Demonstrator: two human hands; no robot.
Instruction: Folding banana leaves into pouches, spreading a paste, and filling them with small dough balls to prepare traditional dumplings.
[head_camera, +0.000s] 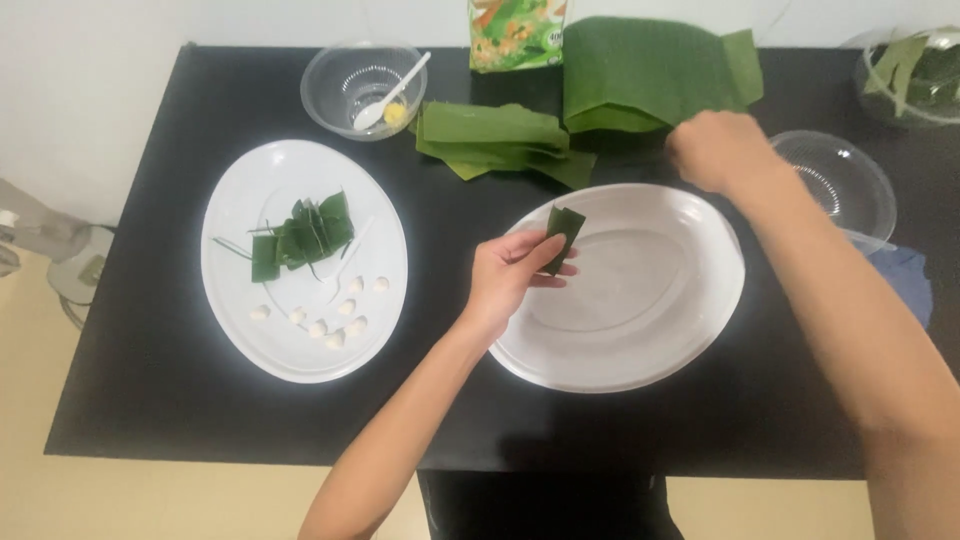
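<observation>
Left hand: left hand (510, 280) hovers over the near-left rim of the empty white oval plate (680, 330), its fingers (545, 262) pinching a small folded leaf piece (563, 232) that stands upright between thumb and fingertips.
Right hand: right hand (715, 150) reaches to the far side of the tabletop (160, 340), at the edge of the large folded banana leaf (650, 70); blur hides whether its fingers grip the leaf or only touch it, so I cannot tell.
Leaf stock: a stack of cut leaf strips (500, 140) lies just left of the large leaf, apart from both plates.
Finished pile: the left white plate (240, 200) carries a cluster of folded leaf parcels (300, 238) and, nearer the person, a loose row of small white pieces (325, 315).
Other items: a clear bowl with a white spoon (385, 100) and something yellow sits at the far left; a clear lid (840, 180) and a clear container of leaf scraps (915, 75) stand at the right; a green packet (515, 35) stands at the back.
Progress: judging by the layout, several parcels are folded, one piece is in hand, the right plate holds nothing yet, and plenty of leaf is left uncut.
</observation>
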